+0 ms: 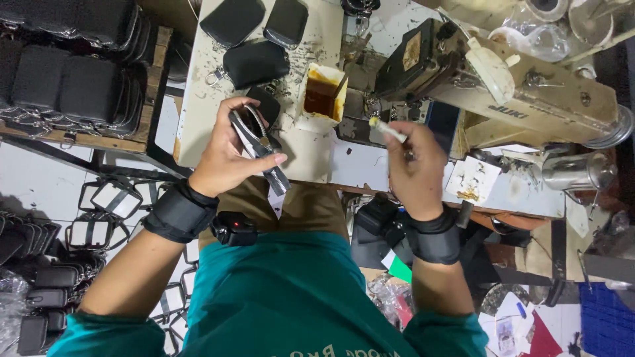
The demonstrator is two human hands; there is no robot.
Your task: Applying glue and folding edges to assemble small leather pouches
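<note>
My left hand (228,149) grips a small black pouch piece with a grey zipper strip (261,142) that hangs down past my fingers. My right hand (415,162) holds a thin brush (387,129) with a pale tip pointing up and left. Between the two hands, a little farther away, stands an open white carton of brown glue (323,96) on the worktable (192,119). Both wrists wear black bands.
Finished black zip pouches (254,63) lie at the table's far side. A beige sewing machine (529,92) fills the right. A wooden rack at left holds stacked black pouches (73,86). More pouches and frames lie on the floor at lower left.
</note>
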